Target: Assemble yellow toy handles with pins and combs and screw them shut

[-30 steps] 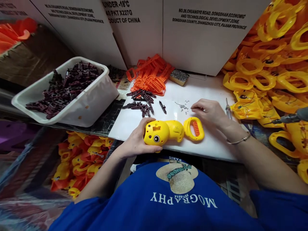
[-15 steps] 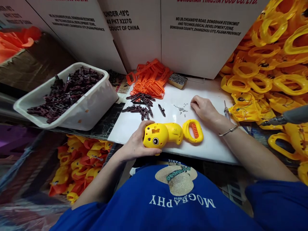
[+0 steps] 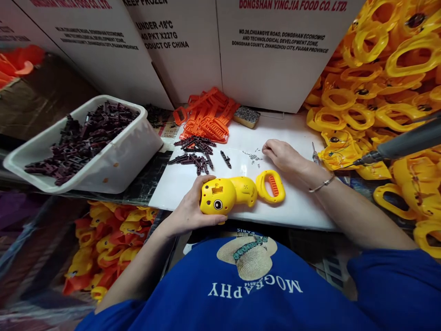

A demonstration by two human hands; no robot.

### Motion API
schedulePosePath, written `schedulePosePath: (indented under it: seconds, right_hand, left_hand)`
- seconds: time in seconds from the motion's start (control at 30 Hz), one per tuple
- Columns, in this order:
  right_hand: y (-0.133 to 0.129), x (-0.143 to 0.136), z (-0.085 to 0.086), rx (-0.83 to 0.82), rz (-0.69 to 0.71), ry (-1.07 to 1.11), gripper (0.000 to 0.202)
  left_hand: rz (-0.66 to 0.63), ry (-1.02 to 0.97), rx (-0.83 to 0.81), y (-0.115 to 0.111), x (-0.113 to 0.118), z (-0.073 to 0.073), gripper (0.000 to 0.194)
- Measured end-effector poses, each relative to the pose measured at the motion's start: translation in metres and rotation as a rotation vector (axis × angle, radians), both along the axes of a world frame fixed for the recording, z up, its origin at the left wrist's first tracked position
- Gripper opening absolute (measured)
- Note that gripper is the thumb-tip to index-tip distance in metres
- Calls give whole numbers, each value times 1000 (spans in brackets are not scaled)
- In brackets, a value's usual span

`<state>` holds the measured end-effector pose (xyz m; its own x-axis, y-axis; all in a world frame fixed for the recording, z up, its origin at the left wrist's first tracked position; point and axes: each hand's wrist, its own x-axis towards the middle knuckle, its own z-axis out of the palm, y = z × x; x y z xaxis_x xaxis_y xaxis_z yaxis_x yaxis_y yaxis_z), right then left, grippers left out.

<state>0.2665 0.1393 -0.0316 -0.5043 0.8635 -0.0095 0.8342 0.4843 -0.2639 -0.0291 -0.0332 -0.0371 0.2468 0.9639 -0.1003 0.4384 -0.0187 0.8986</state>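
Over on the far left, beyond the left hand, stands a white plastic bin (image 3: 127, 158) heaped with dark maroon plastic parts (image 3: 86, 138); below it, left of that forearm, yellow-and-orange toys (image 3: 110, 243) are piled. The left hand (image 3: 188, 209) is wrapped around the head of a yellow toy (image 3: 245, 187), eye and slotted side uppermost, its ring handle (image 3: 275, 199) reaching rightward, nearer the body than the right hand. Past the left hand lie loose maroon pieces, then orange plastic frames (image 3: 206, 122) beside a screw tray (image 3: 243, 122). Scattered screws (image 3: 254, 158) sit just left of the right hand (image 3: 282, 156); its fingers are curled, though I can't tell whether the tips pinch anything. Right of it are a screwdriver (image 3: 315, 154), a grey power driver (image 3: 392, 148) and heaped yellow shells (image 3: 341, 156).
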Motion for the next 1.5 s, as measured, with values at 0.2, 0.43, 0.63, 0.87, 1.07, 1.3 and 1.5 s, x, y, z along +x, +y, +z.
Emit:
schedulePosePath:
  seconds: [0.2, 0.43, 0.63, 0.87, 1.07, 1.3, 1.5]
  right_hand:
    - [-30, 18, 23, 27, 350, -67, 21]
    - [-49, 6, 31, 197, 443, -340, 30]
    - [-40, 5, 28, 122, 435, -200, 28]
    - [-44, 28, 18, -94, 7, 431, 14]
    - [-71, 47, 11, -464, -368, 783, 24]
    - [-90, 51, 1, -510, -340, 730, 22]
    - [-85, 50, -4, -623, -397, 801, 31]
  left_hand:
    - [-2, 14, -15, 1, 1, 3, 91]
    - [1, 23, -11, 1, 1, 3, 92]
    - [5, -4, -34, 2, 2, 4, 93]
    - [4, -1, -4, 0, 2, 2, 91]
    - [6, 8, 19, 0, 0, -3, 90]
    - [24, 27, 51, 0, -1, -7, 91]
    - [22, 36, 38, 0, 0, -6, 91]
